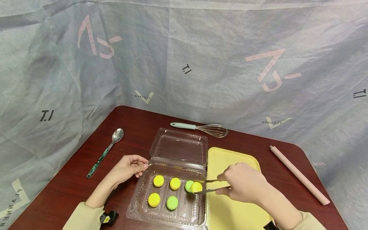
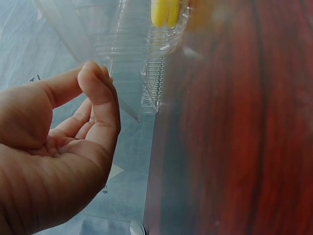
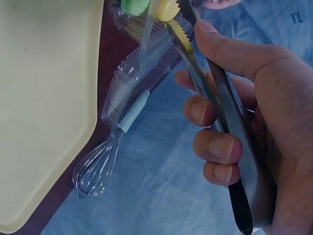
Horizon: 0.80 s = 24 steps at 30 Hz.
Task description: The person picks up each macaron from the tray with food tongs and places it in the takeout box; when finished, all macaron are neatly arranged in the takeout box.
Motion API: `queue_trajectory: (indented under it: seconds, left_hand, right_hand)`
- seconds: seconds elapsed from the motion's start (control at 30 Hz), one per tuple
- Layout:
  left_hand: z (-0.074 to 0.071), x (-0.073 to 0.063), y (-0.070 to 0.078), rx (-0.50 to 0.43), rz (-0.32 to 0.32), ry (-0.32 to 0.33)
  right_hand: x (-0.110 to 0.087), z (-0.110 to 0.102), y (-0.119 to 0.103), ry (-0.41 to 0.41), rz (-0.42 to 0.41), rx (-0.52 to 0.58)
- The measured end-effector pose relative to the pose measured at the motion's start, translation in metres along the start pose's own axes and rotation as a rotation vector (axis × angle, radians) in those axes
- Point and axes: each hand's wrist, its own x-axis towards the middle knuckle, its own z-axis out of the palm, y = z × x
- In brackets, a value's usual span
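Observation:
My left hand (image 1: 128, 168) pinches the rim of a clear plastic clamshell container (image 1: 134, 199) between thumb and fingers, at its left side near the hinge. The lid (image 1: 179, 148) lies folded back away from me. In my right hand (image 1: 245, 182) are metal tongs (image 3: 226, 95) with serrated tips, gripped around both arms. Between those tips is a yellow macaron (image 1: 196, 187), held over the container's right side, overlapping a green macaron (image 1: 188, 186). Also inside the container sit another green macaron (image 1: 172, 203) and three yellow ones, including a front-left yellow macaron (image 1: 154, 200).
A yellow tray (image 1: 230, 214) lies right against the container, beneath my right hand. Behind the lid is a whisk (image 1: 201, 127) with a pale handle. A spoon (image 1: 107, 151) lies at the left, a pink rolling pin (image 1: 299, 175) at the far right. Grey cloth (image 1: 201, 41) hangs behind the table.

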Motion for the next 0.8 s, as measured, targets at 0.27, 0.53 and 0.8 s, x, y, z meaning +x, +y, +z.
queue_trajectory:
  seconds: [0.27, 0.53, 0.8]
  left_hand:
    - [0.000, 0.000, 0.002, 0.010, 0.009, -0.005]
    - [0.000, 0.000, 0.002, 0.006, 0.011, -0.005]
    - [0.000, 0.000, 0.002, 0.006, 0.009, -0.004]
  right_hand:
    - [0.002, 0.010, -0.009, -0.031, -0.005, 0.013]
    - [0.003, 0.016, -0.015, -0.042, -0.028, 0.027]
    - [0.005, 0.020, -0.021, -0.040, -0.045, 0.041]
